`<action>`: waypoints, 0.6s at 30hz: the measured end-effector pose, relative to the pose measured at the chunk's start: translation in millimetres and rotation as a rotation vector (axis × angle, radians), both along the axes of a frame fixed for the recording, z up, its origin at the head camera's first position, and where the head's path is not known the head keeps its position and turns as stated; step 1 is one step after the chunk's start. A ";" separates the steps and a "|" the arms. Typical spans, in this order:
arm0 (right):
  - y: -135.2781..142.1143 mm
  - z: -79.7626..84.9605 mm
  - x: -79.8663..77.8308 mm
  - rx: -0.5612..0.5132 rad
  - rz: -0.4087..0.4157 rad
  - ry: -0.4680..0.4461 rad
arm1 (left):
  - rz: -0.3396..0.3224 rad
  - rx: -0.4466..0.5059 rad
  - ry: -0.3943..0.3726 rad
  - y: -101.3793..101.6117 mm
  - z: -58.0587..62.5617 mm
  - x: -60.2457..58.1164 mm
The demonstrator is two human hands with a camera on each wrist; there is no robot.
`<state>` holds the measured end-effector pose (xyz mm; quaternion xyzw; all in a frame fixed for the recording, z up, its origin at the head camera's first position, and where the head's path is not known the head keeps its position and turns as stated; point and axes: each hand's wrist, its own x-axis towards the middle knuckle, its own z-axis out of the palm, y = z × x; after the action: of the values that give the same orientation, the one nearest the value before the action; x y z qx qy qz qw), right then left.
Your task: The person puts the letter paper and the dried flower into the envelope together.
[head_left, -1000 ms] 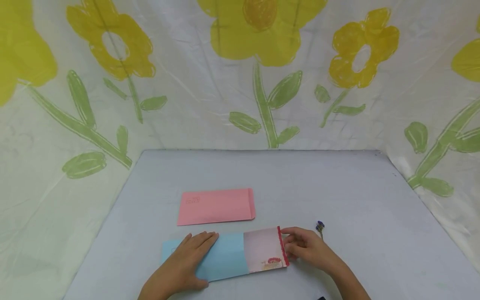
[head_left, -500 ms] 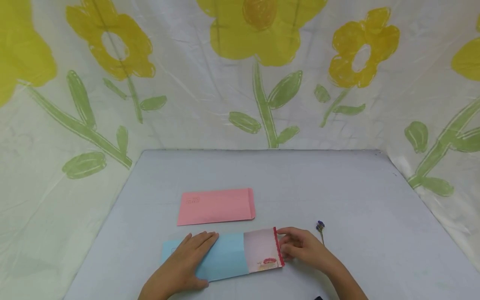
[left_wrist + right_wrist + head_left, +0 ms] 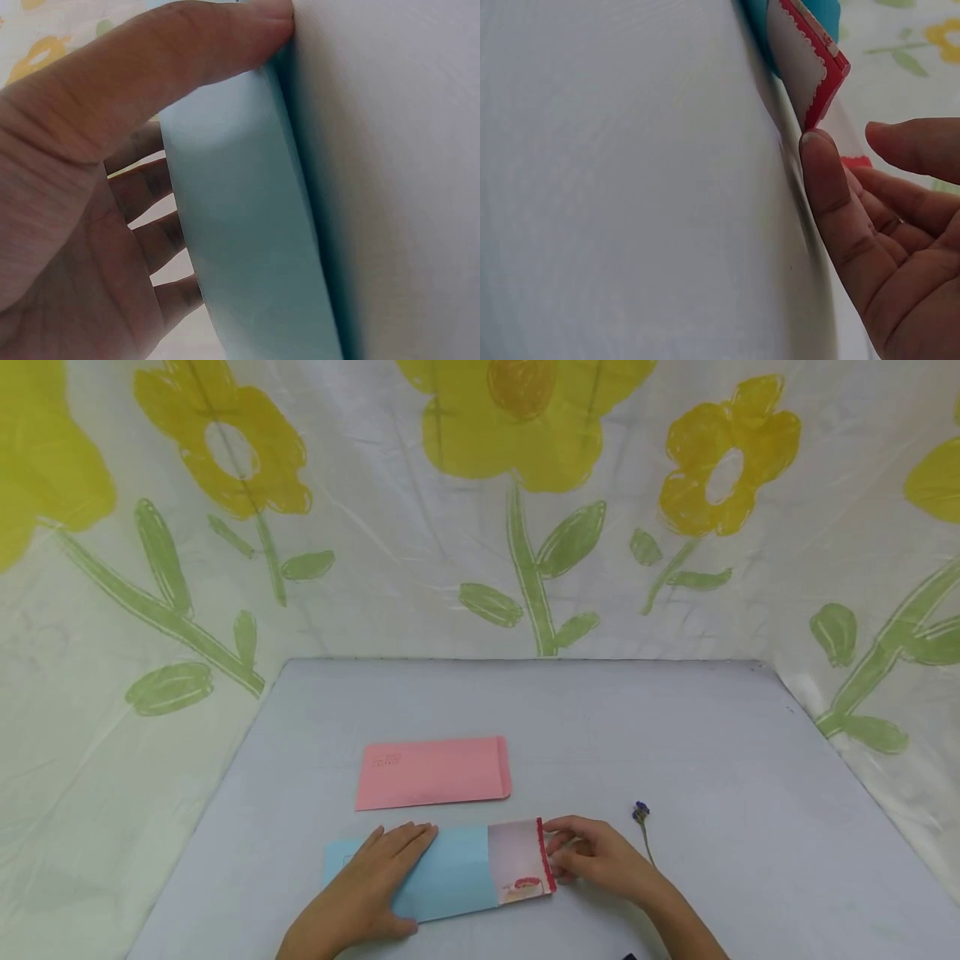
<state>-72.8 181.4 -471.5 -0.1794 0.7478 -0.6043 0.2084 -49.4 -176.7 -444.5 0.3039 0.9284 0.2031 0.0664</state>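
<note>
A light blue envelope (image 3: 453, 868) lies on the table with a pale card (image 3: 517, 852) partly inside it. The card has a scalloped red edge and a small picture near one corner. My left hand (image 3: 367, 881) rests on the envelope, fingers stretched across it and the thumb (image 3: 195, 45) along its near side. At the card's red end, my right hand (image 3: 600, 860) touches the edge with bent fingers. Its thumb (image 3: 826, 176) meets the card's corner in the right wrist view. How much of the card sits within the envelope is hidden.
Beyond the blue envelope lies a pink envelope (image 3: 431, 774) with its flap end to the right. A thin-stemmed purple flower (image 3: 641, 814) lies beside my right hand. The white table (image 3: 585, 718) meets a flower-painted sheet (image 3: 390, 602) at the back.
The card has slid left, further into the blue envelope, along with my right hand. More of the flower's stem shows. My left hand and both envelopes have stayed in place.
</note>
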 end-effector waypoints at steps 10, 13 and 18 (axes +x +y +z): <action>-5.0 -3.5 -1.3 0.054 -0.024 0.000 | 0.005 0.004 -0.013 -0.3 -0.6 0.6; -5.7 -2.2 -1.1 0.088 -0.035 0.028 | 0.005 0.003 -0.015 -0.4 -0.8 0.6; -8.5 -0.1 -0.5 0.063 -0.025 0.026 | 0.006 -0.002 -0.019 -0.3 -0.9 0.2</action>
<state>-73.2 172.9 -471.6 -0.1711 0.7713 -0.5805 0.1969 -49.2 -177.0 -445.4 0.2990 0.9289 0.2054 0.0748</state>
